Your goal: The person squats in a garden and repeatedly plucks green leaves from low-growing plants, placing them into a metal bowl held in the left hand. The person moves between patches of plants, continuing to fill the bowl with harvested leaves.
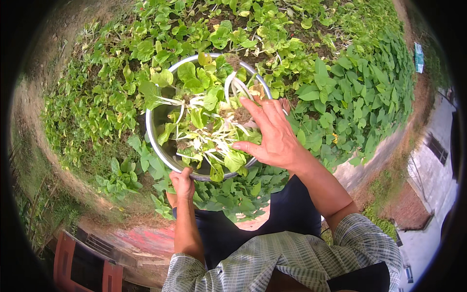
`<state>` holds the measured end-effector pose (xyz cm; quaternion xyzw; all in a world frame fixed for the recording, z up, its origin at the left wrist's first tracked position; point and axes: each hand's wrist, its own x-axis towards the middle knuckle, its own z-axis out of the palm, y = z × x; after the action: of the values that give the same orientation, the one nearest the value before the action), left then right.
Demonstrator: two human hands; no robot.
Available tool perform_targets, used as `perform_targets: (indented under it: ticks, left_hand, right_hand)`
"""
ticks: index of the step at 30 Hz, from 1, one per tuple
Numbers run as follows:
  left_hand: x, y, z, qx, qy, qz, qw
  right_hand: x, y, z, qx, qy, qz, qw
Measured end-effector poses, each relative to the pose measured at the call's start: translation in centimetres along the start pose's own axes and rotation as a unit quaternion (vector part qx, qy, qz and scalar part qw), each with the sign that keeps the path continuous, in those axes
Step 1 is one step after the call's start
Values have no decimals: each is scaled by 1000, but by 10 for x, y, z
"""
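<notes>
A round metal basin is held before me, filled with uprooted leafy green seedlings that have pale stems and soil on their roots. My left hand grips the basin's near rim at the lower left, thumb on top. Over the right part of the basin, my right hand lies spread with thumb and fingers apart, on or just above the seedlings. Whether its fingertips press on the stems cannot be told. A few leaves hang over the basin's left and near rim.
Leafy plants grow in a bed around the basin. Broader-leaved vines cover the right side. A dirt path curves along the left edge. At the far right lie a green and white packet and pale paving.
</notes>
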<state>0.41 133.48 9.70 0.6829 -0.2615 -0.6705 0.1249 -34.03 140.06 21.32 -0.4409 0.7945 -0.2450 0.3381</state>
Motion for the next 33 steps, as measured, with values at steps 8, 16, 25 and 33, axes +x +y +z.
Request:
perform_targets:
  ticks: [8,16,25,33]
  left_hand:
    - [-28,25,15,52,-24,35,998]
    - [-76,102,33,113,-96,85,985]
    - [-107,112,5,119,-79,102,984]
    - [-127,130,22,126,-91,95,983]
  right_hand:
    - [14,-2,-14,-101,31,7,994]
    - [28,-65,11,-153,-223,64,961]
    - [29,-119,-66,-159,-53,-30,985]
    - [79,-127,-3,-73,-7,-54,996]
